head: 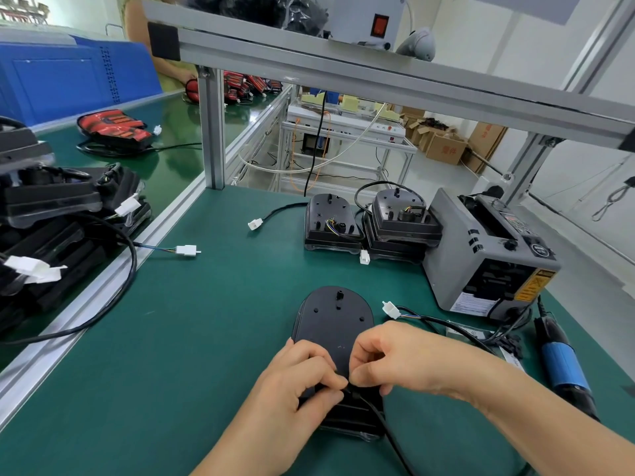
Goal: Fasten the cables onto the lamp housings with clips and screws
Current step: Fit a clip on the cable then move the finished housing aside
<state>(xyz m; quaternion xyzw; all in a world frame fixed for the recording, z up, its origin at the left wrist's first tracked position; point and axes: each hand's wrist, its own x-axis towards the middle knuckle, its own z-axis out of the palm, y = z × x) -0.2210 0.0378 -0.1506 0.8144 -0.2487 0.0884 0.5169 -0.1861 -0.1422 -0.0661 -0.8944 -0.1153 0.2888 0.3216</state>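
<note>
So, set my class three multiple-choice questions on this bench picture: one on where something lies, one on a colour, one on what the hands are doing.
1. Where does the screwdriver lie?
A. On the overhead shelf.
B. On the conveyor at left.
C. On the mat, right of the near lamp housing.

2. What colour is the connector lying beside that housing?
A. White.
B. Red.
C. Yellow.

3. What are the left hand and right hand doing?
A. Resting flat and open.
B. Both pinching at the cable over the housing.
C. Holding the screwdriver.

Answers: 1 C, it lies untouched on the green mat; 2 A, its plastic shell is white; 3 B, the curled fingertips of both hands meet where the cable crosses the housing.
</note>
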